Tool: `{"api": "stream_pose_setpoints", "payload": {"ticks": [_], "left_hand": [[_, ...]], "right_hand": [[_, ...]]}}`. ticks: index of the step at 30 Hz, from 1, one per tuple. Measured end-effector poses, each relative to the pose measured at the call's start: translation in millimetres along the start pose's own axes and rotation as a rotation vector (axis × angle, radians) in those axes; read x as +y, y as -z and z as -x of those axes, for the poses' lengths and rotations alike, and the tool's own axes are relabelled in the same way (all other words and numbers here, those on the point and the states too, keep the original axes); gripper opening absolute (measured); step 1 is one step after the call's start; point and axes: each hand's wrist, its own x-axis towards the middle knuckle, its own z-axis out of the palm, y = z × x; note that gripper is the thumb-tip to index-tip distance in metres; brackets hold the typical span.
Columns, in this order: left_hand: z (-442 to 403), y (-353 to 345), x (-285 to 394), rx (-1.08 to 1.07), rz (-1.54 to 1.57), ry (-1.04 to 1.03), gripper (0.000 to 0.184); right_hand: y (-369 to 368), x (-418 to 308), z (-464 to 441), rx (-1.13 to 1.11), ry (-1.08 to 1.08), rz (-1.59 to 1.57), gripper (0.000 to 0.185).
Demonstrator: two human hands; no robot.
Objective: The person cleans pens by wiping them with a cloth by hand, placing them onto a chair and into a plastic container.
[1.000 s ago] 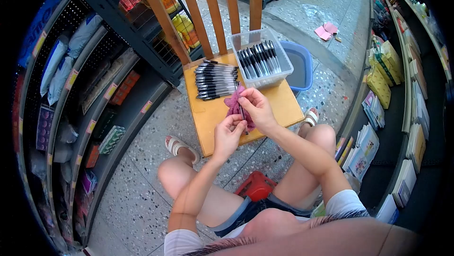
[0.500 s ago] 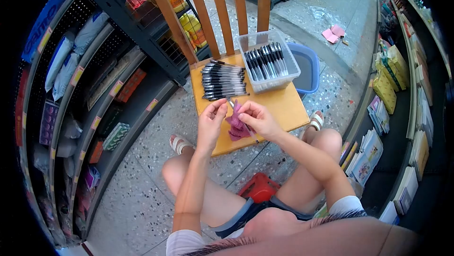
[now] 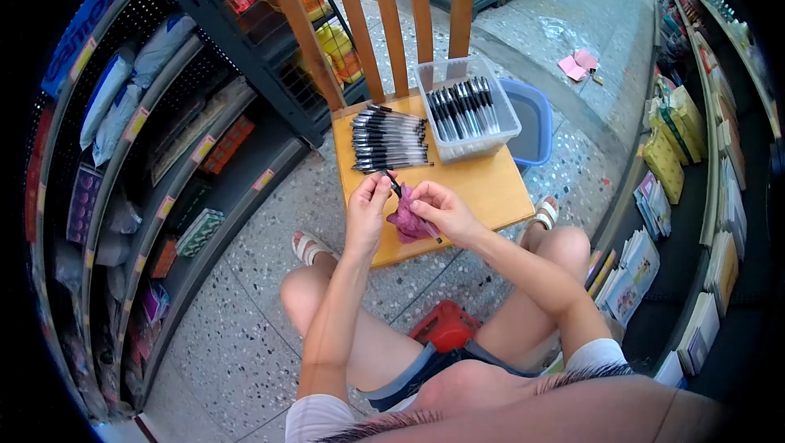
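In the head view, my left hand (image 3: 370,207) pinches the black end of a pen (image 3: 394,184) above the front of the wooden chair seat (image 3: 478,189). My right hand (image 3: 443,211) is closed on a purple cloth (image 3: 411,224) that wraps around the pen's middle; the pen's other end pokes out below the cloth. Just beyond my hands lies a row of black-capped clear pens (image 3: 388,139) on the seat. To their right, a clear plastic box (image 3: 474,148) holds several more pens standing tilted.
A blue basin (image 3: 537,152) stands on the floor behind the chair's right side. Chair slats (image 3: 388,26) rise at the back. Shelves (image 3: 184,181) curve along the left, and shelves with notebooks (image 3: 634,275) line the right. Beneath me is a red stool (image 3: 446,327).
The pen's black end now shows between my left fingers, where a light tip showed before. The cloth has shifted slightly in my right hand.
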Motion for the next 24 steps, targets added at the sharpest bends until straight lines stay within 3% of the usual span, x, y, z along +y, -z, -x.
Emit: {"api": "stream_pose_setpoints", "payload": {"ticks": [7,10,13,16,24], "left_hand": [[-1,1,7,0.114,-0.025,-0.021,0.018],[-1,5,10,0.071,-0.089,0.001,0.014],[3,0,6,0.049,-0.131,0.018,0.011],[7,-6,6,0.051,-0.130,0.038,0.009],[7,-1,-3,0.023,0.075,0.112,0.013]], "right_hand": [[2,14,-3,-0.033,0.035,0.055,0.007],[3,3,-4,0.055,0.014,0.022,0.007],[4,7,-13,0.114,0.127,-0.012,0.008],[4,7,-10,0.028,-0.018,-0.107,0.010],[2,14,-9,-0.012,-0.024,-0.075,0.011]]}}
